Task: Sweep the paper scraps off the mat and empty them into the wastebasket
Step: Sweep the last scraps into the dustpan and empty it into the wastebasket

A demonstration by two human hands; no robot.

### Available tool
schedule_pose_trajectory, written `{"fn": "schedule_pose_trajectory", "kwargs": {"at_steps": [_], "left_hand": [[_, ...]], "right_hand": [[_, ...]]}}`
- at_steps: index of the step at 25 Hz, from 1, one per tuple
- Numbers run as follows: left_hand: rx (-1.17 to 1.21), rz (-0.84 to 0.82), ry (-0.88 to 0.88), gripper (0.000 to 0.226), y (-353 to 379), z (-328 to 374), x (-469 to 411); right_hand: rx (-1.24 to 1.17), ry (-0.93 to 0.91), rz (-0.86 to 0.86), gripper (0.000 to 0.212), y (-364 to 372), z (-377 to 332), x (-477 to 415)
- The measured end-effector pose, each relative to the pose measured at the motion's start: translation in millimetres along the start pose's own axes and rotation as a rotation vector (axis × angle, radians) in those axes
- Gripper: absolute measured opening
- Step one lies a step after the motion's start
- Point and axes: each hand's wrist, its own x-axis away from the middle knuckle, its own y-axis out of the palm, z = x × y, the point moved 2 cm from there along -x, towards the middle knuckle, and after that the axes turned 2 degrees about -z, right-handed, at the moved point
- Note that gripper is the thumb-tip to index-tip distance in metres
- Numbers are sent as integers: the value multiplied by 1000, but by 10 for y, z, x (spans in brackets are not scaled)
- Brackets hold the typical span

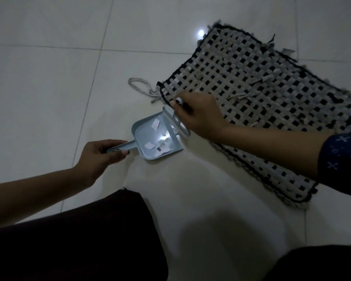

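I note my left hand [101,155] at seven o'clock of the frame, its fingers [124,152] closed round the handle of the pale blue dustpan [150,136], which lies on the floor with its open lip turned toward the mat [261,94]; I judge this placing is meant to receive whatever is brushed off the woven edge. My right hand [199,116], near centre, is clenched on the small brush [175,122], held over the pan's far lip at about one o'clock of the pan, apparently drawing debris inward. The paper scraps [156,126] lie inside the pan, several white pieces spread across its tray; I can make out none for certain on the mat, though its grey tufts could hide small ones in this dim light. The mat, a black and grey weave with frayed fringes, lies at two o'clock, one corner just beside the pan, with a loop of cord [139,86] trailing from it at twelve o'clock of the pan. The floor [59,78] is glossy pale tile showing a bright lamp reflection. The wastebasket is not in view, so emptying, in my judgement, remains outstanding.
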Motion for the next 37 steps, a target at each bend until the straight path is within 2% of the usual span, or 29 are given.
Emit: {"fn": "schedule_pose_trajectory", "kwargs": {"at_steps": [9, 17, 23, 29, 33, 37], "left_hand": [[85, 8, 47, 24, 75, 71, 25], [101, -1, 140, 25, 15, 258, -17], [106, -5, 262, 31, 36, 601, -220], [202, -27, 354, 32, 131, 1037, -353], [274, -96, 394, 38, 293, 1351, -380], [269, -142, 430, 33, 479, 1588, -433]], "right_hand": [[-135, 109, 78, 27, 46, -99, -130], [-319, 235, 261, 32, -297, 98, -612], [-667, 403, 246, 25, -474, 91, -781], [-1022, 714, 372, 21, -906, 462, -956], [-1141, 813, 481, 24, -1154, 701, -915], [-1201, 844, 547, 24, -1325, 804, -813]]}}
